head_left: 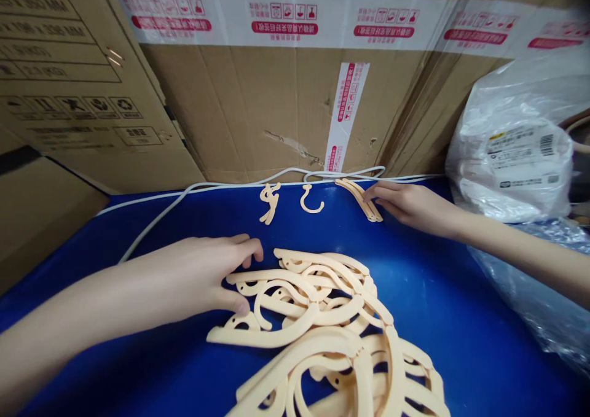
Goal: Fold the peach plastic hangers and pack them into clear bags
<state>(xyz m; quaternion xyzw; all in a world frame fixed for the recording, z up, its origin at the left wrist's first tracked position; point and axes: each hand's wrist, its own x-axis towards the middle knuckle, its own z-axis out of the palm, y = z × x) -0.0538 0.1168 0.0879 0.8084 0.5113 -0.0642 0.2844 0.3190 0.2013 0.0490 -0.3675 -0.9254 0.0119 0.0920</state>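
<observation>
Your right hand [408,205], right of centre in the upper half of the frame, has its fingertips on a few pale curved strips [359,199], which lie side by side on the blue surface [428,269]; you cannot tell from here whether thumb and fingers actually pinch them. To handle them well, bring your fingers in from both long sides, so the strips stay together and none slides off towards the cord [188,190] at their upper end. Leave room for the lone hook [312,210] to their left and the cluster of small pieces [271,205] beyond it. Your left hand [216,276] is left of centre, fingers curled and thumb spread well away, at the edge of the pile of hangers [334,340] filling the lower middle. These overlap and look likely to snag, so keep that hand light and avoid dragging.
</observation>
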